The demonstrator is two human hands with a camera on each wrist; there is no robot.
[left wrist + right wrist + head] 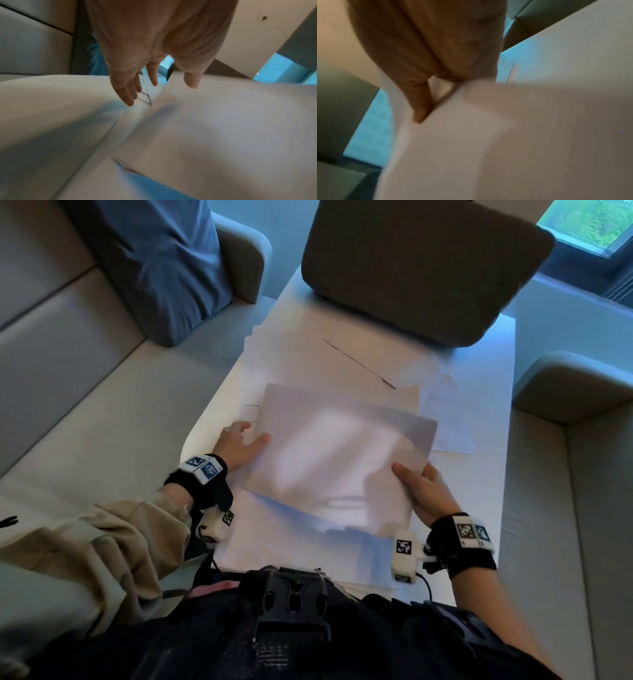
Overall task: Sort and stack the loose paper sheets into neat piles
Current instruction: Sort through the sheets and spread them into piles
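Over the near table: one batch of sheets in hand, sorting far from done.
Right hand [426, 494] pinches the lifted sheets [339, 446]; left hand [239, 445], fingers spread, steadies their left edge; loose papers [308, 354] beyond await stacking.

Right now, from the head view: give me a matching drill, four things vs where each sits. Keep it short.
Things:
1. left hand
2. right hand
3. blue cushion
4. brown cushion

Places:
A. on the far end of the table
B. at the left edge of the held sheets
C. on the sofa, far left
D. gripping the sheets' right edge

Pairs: 1-B, 2-D, 3-C, 4-A
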